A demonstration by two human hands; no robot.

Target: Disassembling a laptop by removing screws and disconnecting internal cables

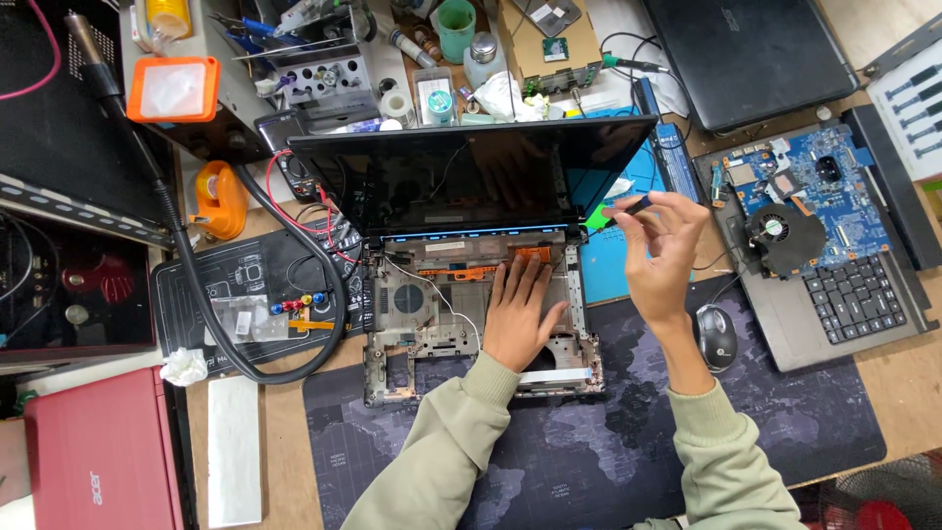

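Stripped laptop base (461,324) lies under flat open left hand (518,319) fingers, holding nothing; right hand (659,250) fingers pinch small dark tool (636,206) just above-right, best keep base pressed steady

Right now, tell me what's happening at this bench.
A person is working on an opened laptop base with its screen up. The left hand lies flat inside the bare chassis. The right hand is raised beside the screen, its fingers pinching a small dark tool. Another stripped laptop lies to the right.
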